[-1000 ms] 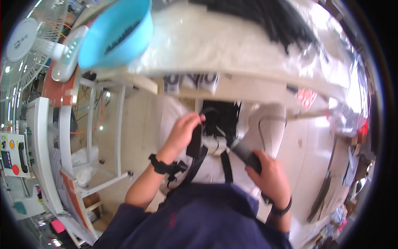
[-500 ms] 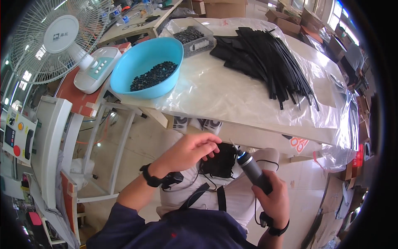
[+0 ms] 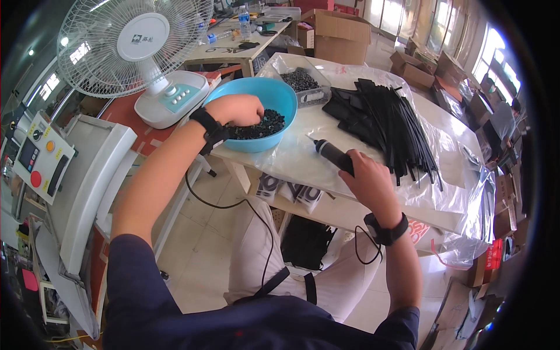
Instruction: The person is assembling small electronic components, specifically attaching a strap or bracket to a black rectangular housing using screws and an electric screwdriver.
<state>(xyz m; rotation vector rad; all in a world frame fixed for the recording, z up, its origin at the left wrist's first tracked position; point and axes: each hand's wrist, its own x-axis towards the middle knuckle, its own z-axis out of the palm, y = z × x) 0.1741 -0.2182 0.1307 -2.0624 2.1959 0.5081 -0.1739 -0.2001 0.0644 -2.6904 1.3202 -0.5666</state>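
Note:
My left hand (image 3: 240, 111) reaches into the light-blue plastic basin (image 3: 223, 93), its fingers curled down at the small black parts (image 3: 268, 123) heaped there. Its fingertips are partly hidden, so whether it grips a part does not show. In my right hand (image 3: 371, 179) is a slim dark electric screwdriver (image 3: 333, 155), the hand closed around its rear end. The screwdriver's thin bit points up and left, over the plastic-covered table (image 3: 291, 157), towards the basin. To its right lies a bundle of long black strips (image 3: 396, 128).
Behind the basin stands a clear box (image 3: 318, 96) of small dark parts. At the left are a white fan (image 3: 153, 46) and a pale machine with a control panel (image 3: 44, 154). A thin black cable (image 3: 271, 233) crosses my lap. Cardboard boxes (image 3: 338, 38) stand behind the table.
My left hand has moved from above my lap, forward and left, into the basin. My right hand has carried the screwdriver forward over the table edge. The view has shifted too.

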